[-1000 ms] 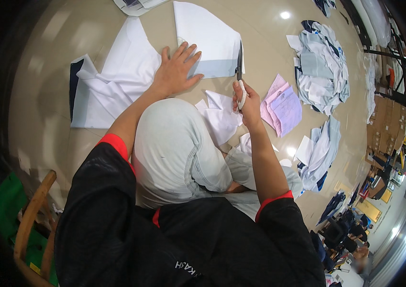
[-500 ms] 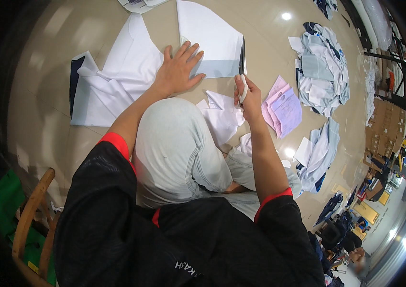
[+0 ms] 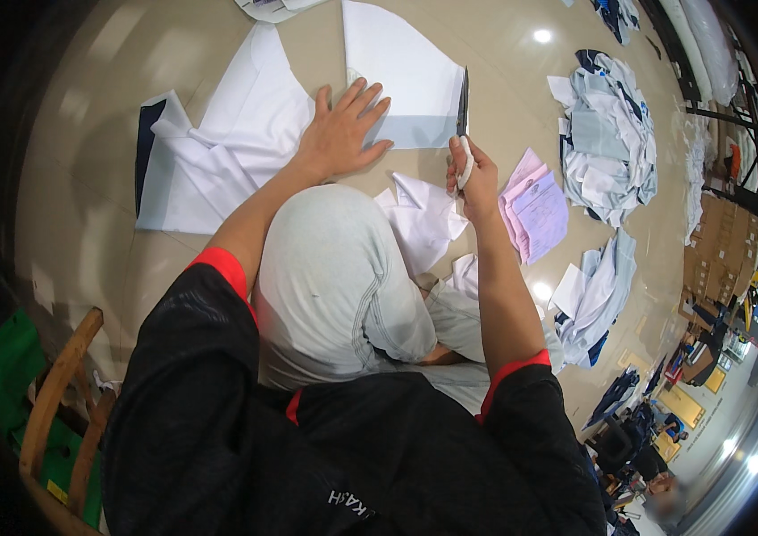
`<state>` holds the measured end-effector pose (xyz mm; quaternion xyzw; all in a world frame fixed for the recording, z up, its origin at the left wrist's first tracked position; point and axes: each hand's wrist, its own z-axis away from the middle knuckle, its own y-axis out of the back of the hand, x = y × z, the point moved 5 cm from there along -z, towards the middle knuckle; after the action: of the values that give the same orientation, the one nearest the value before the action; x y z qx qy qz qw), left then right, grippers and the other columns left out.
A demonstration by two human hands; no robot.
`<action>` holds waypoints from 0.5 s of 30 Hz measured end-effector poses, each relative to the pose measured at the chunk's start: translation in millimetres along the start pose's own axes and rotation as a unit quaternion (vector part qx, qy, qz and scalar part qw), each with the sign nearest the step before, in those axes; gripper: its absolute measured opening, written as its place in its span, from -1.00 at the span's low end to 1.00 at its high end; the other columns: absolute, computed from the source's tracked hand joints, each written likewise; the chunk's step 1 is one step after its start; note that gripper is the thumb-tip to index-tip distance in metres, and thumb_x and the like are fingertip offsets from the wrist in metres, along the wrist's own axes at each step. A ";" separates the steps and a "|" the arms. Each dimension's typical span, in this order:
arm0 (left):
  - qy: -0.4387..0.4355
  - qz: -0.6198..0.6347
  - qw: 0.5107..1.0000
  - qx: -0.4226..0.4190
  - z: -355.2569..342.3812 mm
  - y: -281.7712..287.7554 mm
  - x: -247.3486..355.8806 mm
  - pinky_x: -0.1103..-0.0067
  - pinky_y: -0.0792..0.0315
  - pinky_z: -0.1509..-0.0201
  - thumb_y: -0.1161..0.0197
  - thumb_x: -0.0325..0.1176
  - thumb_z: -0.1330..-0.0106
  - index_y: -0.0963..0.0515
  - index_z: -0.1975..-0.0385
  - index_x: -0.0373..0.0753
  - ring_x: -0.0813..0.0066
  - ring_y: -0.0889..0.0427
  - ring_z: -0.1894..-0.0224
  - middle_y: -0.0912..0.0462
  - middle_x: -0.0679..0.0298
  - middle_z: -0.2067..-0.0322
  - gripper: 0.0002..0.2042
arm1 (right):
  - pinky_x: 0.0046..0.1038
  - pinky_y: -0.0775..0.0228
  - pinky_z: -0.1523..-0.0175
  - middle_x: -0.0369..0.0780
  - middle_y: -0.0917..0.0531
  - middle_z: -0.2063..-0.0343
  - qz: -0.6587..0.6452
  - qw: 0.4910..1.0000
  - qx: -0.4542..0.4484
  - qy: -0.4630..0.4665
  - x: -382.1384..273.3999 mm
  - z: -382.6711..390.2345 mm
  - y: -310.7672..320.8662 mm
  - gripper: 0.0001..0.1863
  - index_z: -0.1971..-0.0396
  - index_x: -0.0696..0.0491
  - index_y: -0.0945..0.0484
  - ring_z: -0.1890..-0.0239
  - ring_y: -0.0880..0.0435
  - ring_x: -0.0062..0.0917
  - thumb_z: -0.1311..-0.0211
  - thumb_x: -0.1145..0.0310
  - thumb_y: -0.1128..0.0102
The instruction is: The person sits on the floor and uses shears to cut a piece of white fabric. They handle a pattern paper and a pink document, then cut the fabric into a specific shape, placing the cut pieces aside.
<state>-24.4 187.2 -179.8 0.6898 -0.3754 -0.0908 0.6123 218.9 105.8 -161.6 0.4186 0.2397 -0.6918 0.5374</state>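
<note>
My left hand (image 3: 347, 125) lies with fingers spread on the lower left of a white fabric piece (image 3: 406, 62) with a pale grey lower band. My right hand (image 3: 468, 179) is closed on black scissors (image 3: 463, 103) with a white handle; the long blades lie along that piece’s right edge. Left of my hands is a larger white cloth (image 3: 236, 116) with creased folds and a navy strip. Small white offcuts (image 3: 419, 223) lie beside my knee, and folded pink papers (image 3: 535, 214) lie right of my right forearm.
I sit cross-legged on a tiled floor (image 3: 84, 196). At the right are a big heap of fabric (image 3: 598, 134), a smaller pile (image 3: 598, 290), a metal rack, cardboard boxes (image 3: 714, 255) and people farther off. A wooden chair (image 3: 62, 380) stands at lower left.
My hands and the fabric piece appear slightly farther right as the whole view shifts a little. The scissors have angled slightly along the piece’s right edge.
</note>
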 end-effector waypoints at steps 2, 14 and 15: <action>-0.004 -0.011 1.000 0.000 0.0 -0.2 0.1 -0.20 -0.03 -0.47 -0.24 0.16 -0.40 -0.47 -0.41 -0.08 0.18 -0.16 -0.60 -0.33 0.20 -0.51 -0.33 | -0.58 -0.23 0.60 -0.38 -0.52 0.59 0.003 1.000 0.005 -0.003 -2.8 -1.5 0.2 -0.10 -0.36 0.37 -0.41 0.69 -0.44 -0.72 -0.29 -0.02 -0.55; 0.014 -0.016 0.999 -0.036 -1.6 1.3 0.2 -0.21 0.01 -0.49 -0.24 0.17 -0.39 -0.44 -0.43 -0.06 0.18 -0.14 -0.61 -0.31 0.21 -0.52 -0.32 | -0.59 -0.29 0.60 -0.36 -0.52 0.58 -0.006 1.000 -0.009 0.021 12.4 1.7 -0.2 -0.50 0.13 0.11 -0.59 0.69 -0.47 -0.70 -0.42 -0.09 -0.38; 0.016 -0.013 0.999 -0.035 -1.9 2.6 0.4 -0.21 0.01 -0.49 -0.25 0.16 -0.39 -0.44 -0.44 -0.06 0.18 -0.14 -0.61 -0.31 0.21 -0.52 -0.32 | -0.58 -0.30 0.58 -0.36 -0.52 0.58 -0.025 1.000 -0.013 0.010 17.2 15.9 -1.4 -0.50 0.18 0.09 -0.57 0.68 -0.48 -0.68 -0.44 -0.13 -0.34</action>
<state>-24.1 188.5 -176.9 0.6740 -0.3531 -0.1005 0.6411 211.1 84.4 -167.7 0.4127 0.2644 -0.6973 0.5231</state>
